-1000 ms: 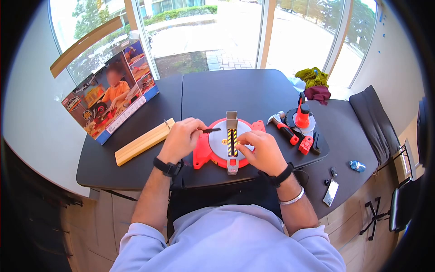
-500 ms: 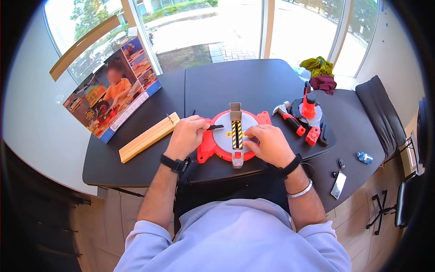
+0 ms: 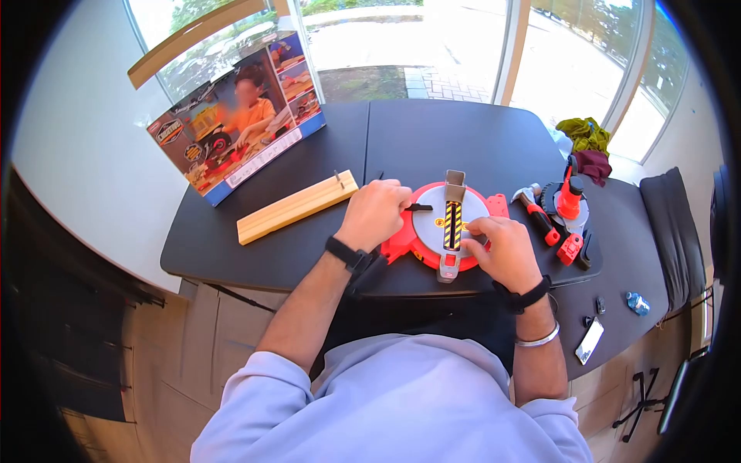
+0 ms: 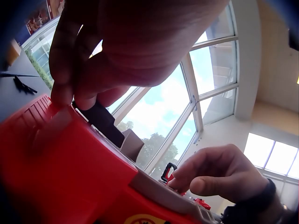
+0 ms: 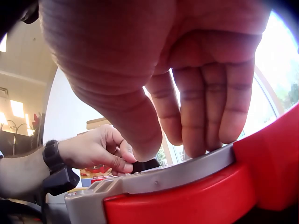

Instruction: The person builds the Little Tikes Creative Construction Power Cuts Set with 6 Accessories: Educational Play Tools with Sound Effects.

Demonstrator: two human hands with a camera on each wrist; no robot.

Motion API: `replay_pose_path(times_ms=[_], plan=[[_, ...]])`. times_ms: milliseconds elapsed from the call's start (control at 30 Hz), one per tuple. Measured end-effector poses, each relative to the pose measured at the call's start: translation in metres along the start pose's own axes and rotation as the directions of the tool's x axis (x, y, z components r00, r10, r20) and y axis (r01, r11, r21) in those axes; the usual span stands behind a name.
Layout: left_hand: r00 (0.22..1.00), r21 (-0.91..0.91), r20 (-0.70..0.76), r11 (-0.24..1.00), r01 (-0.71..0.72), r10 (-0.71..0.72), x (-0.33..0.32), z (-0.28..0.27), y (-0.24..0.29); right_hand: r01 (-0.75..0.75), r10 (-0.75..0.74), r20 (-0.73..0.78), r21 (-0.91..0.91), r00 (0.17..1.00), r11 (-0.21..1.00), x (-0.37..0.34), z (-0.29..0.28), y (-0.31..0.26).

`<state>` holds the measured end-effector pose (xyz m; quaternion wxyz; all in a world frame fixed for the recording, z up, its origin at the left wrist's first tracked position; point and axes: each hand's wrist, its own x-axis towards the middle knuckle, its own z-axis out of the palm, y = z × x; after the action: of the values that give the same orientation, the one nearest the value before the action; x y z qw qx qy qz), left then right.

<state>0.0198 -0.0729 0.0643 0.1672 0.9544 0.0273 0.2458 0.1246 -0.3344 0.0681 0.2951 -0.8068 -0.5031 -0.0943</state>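
A toy saw base sits on the dark table, its red body [image 3: 397,245] under a round grey turntable [image 3: 432,229] with a yellow-and-black striped slot [image 3: 453,224]. My left hand [image 3: 373,214] pinches a small flat black piece [image 3: 421,207] between thumb and fingertips, at the turntable's left side. The left wrist view shows this black piece [image 4: 100,117] close over the red plastic. On the opposite side, my right hand [image 3: 505,248] rests its fingertips on the turntable; its fingers [image 5: 192,107] extend downward in the right wrist view, holding nothing.
A wooden board [image 3: 297,208] with metal pins lies left, before a large printed box [image 3: 231,123]. At right are a toy hammer [image 3: 538,216], a red saw part [image 3: 570,199] and a red block [image 3: 570,249]. A phone [image 3: 590,342] and bottle [image 3: 637,303] lie farther right.
The head view has turned, so the table and everything on it appear farther right. Both hands keep nearly the same places on the saw base, the black piece still pinched in the left.
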Motion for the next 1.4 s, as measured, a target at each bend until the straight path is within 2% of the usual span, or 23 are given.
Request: replay_pose_path(times_ms=[67, 200, 300, 400, 467, 533, 633, 733, 800, 867, 900, 933, 1000, 1033, 1067, 1133, 1200, 1267, 1333, 1400], plan=[[1.0, -0.007, -0.004, 1.0, 0.014, -0.014, 0.004, 0.0, 0.0, 0.029, -0.029, 0.0, -0.003, 1.0, 1.0, 0.0, 0.0, -0.001], [0.999, 0.038, 0.047, 0.999, 0.026, -0.028, 0.011, -0.003, -0.001, -0.005, 0.005, -0.003, 0.007, 1.0, 1.0, 0.003, 0.001, -0.004], [0.987, -0.148, 0.11, 0.981, 0.129, -0.113, 0.014, -0.003, -0.008, -0.004, 0.004, -0.013, -0.019, 1.0, 1.0, 0.003, 0.003, -0.002], [0.991, -0.262, 0.097, 0.958, 0.115, -0.092, 0.014, -0.001, -0.017, -0.009, 0.009, -0.012, -0.033, 1.0, 0.999, 0.003, 0.002, -0.004], [0.996, -0.266, 0.068, 0.961, 0.08, -0.064, 0.013, -0.002, -0.014, -0.009, 0.008, -0.018, -0.031, 1.0, 0.999, 0.002, 0.002, -0.004], [0.99, -0.132, 0.109, 0.986, 0.105, -0.091, 0.014, -0.004, -0.01, -0.009, 0.009, -0.014, -0.035, 1.0, 0.999, 0.002, 0.003, -0.004], [0.987, -0.066, 0.136, 0.993, 0.096, -0.086, 0.013, -0.008, -0.004, -0.028, 0.028, 0.009, -0.044, 1.0, 0.999, 0.002, 0.003, -0.005], [0.993, -0.077, 0.114, 0.996, 0.051, -0.042, 0.006, -0.011, -0.005, -0.013, 0.013, -0.006, -0.034, 1.0, 0.999, 0.001, 0.004, -0.004], [0.994, -0.093, 0.104, 0.995, -0.032, 0.042, 0.002, -0.008, -0.016, 0.002, -0.002, -0.007, -0.031, 1.0, 1.0, 0.0, 0.005, 0.0], [0.985, -0.206, 0.172, 0.977, 0.056, -0.02, 0.006, -0.02, -0.017, -0.02, 0.02, 0.005, -0.019, 1.0, 1.0, -0.001, 0.001, 0.0], [0.977, -0.282, 0.213, 0.957, 0.067, -0.006, 0.011, -0.023, -0.029, -0.026, 0.026, 0.001, -0.003, 1.0, 1.0, -0.001, 0.001, 0.002], [0.977, -0.274, 0.212, 0.96, 0.051, 0.008, 0.017, -0.028, -0.039, -0.029, 0.029, -0.017, -0.003, 0.999, 1.0, 0.0, 0.0, 0.001], [0.934, -0.208, 0.27, 0.933, 0.295, -0.235, 0.032, -0.039, -0.053, -0.042, 0.043, 0.016, -0.012, 0.999, 0.999, -0.002, 0.0, -0.001], [0.93, -0.142, 0.255, 0.941, 0.307, -0.265, 0.038, -0.045, -0.054, -0.043, 0.043, 0.015, -0.01, 0.999, 0.999, -0.002, -0.001, -0.002], [0.931, -0.136, 0.257, 0.944, 0.301, -0.26, 0.045, -0.045, -0.057, -0.047, 0.047, 0.007, -0.007, 0.999, 0.999, -0.003, -0.001, -0.001], [0.913, 0.044, 0.296, 0.959, 0.279, -0.28, 0.054, -0.037, -0.072, -0.039, 0.039, 0.008, -0.01, 0.999, 0.999, -0.003, -0.001, 0.0], [0.919, 0.161, 0.331, 0.972, 0.169, -0.214, 0.056, -0.022, -0.08, -0.043, 0.043, 0.014, 0.013, 0.999, 0.999, -0.004, -0.002, 0.003], [0.887, 0.36, 0.425, 0.933, 0.018, -0.181, 0.06, -0.001, -0.089, -0.023, 0.022, 0.028, 0.042, 0.999, 0.999, -0.002, -0.003, 0.004], [0.886, 0.43, 0.378, 0.898, 0.089, -0.269, 0.064, 0.01, -0.083, -0.046, 0.045, 0.03, 0.042, 0.999, 0.998, -0.001, -0.003, 0.004], [0.905, 0.401, 0.333, 0.909, 0.116, -0.263, 0.066, 0.019, -0.086, -0.017, 0.016, 0.027, 0.045, 1.0, 0.999, -0.001, -0.001, 0.002]])
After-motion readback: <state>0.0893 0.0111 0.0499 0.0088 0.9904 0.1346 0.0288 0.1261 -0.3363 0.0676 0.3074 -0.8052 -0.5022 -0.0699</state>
